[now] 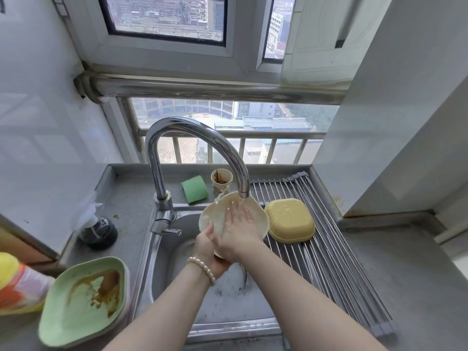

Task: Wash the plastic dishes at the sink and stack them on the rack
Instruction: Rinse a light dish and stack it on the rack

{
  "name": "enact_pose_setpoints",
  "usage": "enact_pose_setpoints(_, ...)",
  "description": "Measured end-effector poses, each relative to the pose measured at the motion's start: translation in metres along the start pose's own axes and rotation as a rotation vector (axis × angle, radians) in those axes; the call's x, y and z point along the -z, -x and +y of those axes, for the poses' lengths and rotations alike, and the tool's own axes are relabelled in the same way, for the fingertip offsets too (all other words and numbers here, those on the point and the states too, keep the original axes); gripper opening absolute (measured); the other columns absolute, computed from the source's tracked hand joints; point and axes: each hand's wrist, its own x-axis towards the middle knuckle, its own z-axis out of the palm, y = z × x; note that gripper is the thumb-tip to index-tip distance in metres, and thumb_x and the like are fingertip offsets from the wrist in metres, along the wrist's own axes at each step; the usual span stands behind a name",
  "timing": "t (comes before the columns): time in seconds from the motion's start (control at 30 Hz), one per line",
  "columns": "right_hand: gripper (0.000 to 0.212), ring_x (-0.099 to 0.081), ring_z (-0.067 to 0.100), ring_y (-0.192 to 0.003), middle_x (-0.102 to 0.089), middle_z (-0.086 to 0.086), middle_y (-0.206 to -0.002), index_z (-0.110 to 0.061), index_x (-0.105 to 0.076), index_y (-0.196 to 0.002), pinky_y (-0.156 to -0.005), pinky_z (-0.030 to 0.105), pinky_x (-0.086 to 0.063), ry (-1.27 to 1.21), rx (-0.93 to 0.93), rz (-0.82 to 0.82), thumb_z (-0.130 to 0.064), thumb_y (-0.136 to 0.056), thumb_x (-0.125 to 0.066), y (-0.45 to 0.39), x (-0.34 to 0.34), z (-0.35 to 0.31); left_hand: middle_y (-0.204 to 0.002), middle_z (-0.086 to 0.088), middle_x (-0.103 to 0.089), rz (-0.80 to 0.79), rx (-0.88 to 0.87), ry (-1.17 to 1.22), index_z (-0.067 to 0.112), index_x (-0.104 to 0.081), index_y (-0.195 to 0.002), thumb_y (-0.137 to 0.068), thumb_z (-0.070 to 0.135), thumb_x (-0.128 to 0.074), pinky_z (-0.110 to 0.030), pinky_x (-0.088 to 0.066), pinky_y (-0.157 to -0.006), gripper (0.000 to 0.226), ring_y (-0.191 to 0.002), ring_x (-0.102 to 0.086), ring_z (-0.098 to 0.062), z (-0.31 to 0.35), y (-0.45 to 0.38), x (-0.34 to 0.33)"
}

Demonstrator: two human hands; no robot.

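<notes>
Rinse step was clearly underway here: the cream plastic plate (pixel 255 211) sat tilted under the running faucet (pixel 177 138), over the sink (pixel 177 249), with the left hand (pixel 206 245) gripping its lower edge from beneath and the right hand (pixel 236 225) laid flat, fingers straight, rubbing its face. Next I'd guess it needed to go on the roll-up rack (pixel 336 252) beside the upturned yellow dish (pixel 290 219); the dirty green plate (pixel 83 300) and stained cup (pixel 221 179) were still unwashed.
</notes>
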Motion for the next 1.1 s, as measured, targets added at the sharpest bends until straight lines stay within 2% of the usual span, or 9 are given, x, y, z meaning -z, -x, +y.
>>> enact_pose_setpoints(0.23,0.057,0.017,0.023,-0.146,0.011,0.001,-0.160,-0.018,0.000,-0.153,-0.118,0.042,0.012,0.014,0.302,-0.045,-0.035,-0.102,-0.017,0.005,-0.002,0.009,-0.120,-0.001,-0.064,0.013,-0.111,0.128,0.020,-0.060,-0.118,-0.088,0.068,-0.038,-0.044,-0.039,-0.096,0.061,-0.114,-0.055,-0.027,-0.002,-0.015,-0.002)
enact_pose_setpoints(0.37,0.053,0.005,0.017,-0.148,-0.006,0.000,-0.161,-0.018,-0.010,-0.154,-0.119,0.036,0.004,-0.146,0.416,-0.042,-0.030,-0.104,-0.023,0.011,-0.009,0.012,-0.095,-0.013,-0.065,0.079,-0.155,0.031,0.004,-0.057,-0.112,-0.085,0.072,-0.040,-0.048,-0.044,-0.094,0.075,-0.097,-0.060,-0.031,0.009,-0.025,0.003)
enact_pose_setpoints(0.47,0.050,0.000,0.019,-0.148,-0.008,-0.001,-0.160,-0.019,-0.022,-0.152,-0.118,0.031,0.001,-0.184,0.465,-0.043,-0.035,-0.105,-0.022,0.020,-0.018,0.019,-0.103,-0.023,-0.067,0.069,-0.146,-0.102,-0.002,-0.057,-0.118,-0.086,0.073,-0.033,-0.048,-0.046,-0.087,0.085,-0.101,-0.060,-0.038,0.021,-0.022,0.005)
enact_pose_setpoints(0.53,0.058,0.000,0.019,-0.148,-0.005,0.001,-0.161,-0.017,-0.019,-0.153,-0.117,0.029,0.002,-0.187,0.441,-0.037,-0.046,-0.102,-0.015,0.025,-0.023,0.022,-0.115,-0.026,-0.064,0.088,-0.153,-0.149,-0.001,-0.057,-0.120,-0.086,0.073,-0.033,-0.050,-0.044,-0.095,0.086,-0.111,-0.058,-0.040,0.021,-0.021,0.005)
enact_pose_setpoints(0.67,0.115,0.003,0.022,-0.148,0.002,0.009,-0.160,-0.009,-0.003,-0.153,-0.117,0.033,0.004,-0.221,0.169,-0.010,-0.081,-0.065,0.008,0.024,-0.026,0.021,-0.113,-0.022,-0.067,0.236,-0.286,-0.210,0.002,-0.059,-0.123,-0.085,0.072,-0.040,-0.050,-0.049,-0.096,0.083,-0.105,-0.064,-0.038,0.021,-0.025,0.011)
enact_pose_setpoints(0.77,0.116,0.005,0.024,-0.148,0.003,0.013,-0.160,-0.005,-0.001,-0.152,-0.118,0.037,0.009,-0.240,0.074,-0.008,-0.081,-0.065,0.011,0.020,-0.025,0.011,-0.114,-0.021,-0.066,0.214,-0.294,-0.210,0.001,-0.058,-0.122,-0.090,0.068,-0.035,-0.044,-0.048,-0.093,0.078,-0.105,-0.064,-0.034,0.020,-0.021,0.011)
enact_pose_setpoints(0.9,0.113,0.005,0.024,-0.148,0.004,0.009,-0.160,-0.008,-0.003,-0.153,-0.118,0.036,0.006,-0.105,0.291,0.021,-0.075,-0.064,0.016,0.021,-0.029,0.008,-0.107,-0.022,-0.067,0.171,-0.260,-0.158,0.001,-0.059,-0.117,-0.093,0.066,-0.028,-0.044,-0.048,-0.086,0.076,-0.101,-0.062,-0.036,0.025,-0.018,0.018)
enact_pose_setpoints(1.0,0.099,-0.010,0.026,-0.147,-0.017,0.005,-0.159,-0.011,-0.024,-0.151,-0.118,0.033,-0.002,-0.082,0.455,0.073,-0.067,-0.076,0.010,0.032,-0.029,0.021,-0.112,-0.027,-0.064,0.166,-0.196,-0.152,0.000,-0.058,-0.116,-0.091,0.069,-0.027,-0.048,-0.048,-0.087,0.080,-0.103,-0.060,-0.040,0.024,-0.017,0.024)
enact_pose_setpoints(1.1,0.104,-0.025,0.027,-0.143,-0.034,0.008,-0.153,-0.010,-0.040,-0.144,-0.118,0.035,-0.013,-0.070,0.430,0.129,-0.065,-0.078,0.018,0.035,-0.025,0.029,-0.105,-0.026,-0.065,0.150,-0.169,-0.135,-0.003,-0.059,-0.109,-0.094,0.066,-0.024,-0.046,-0.047,-0.081,0.078,-0.097,-0.060,-0.039,0.014,-0.012,0.017)
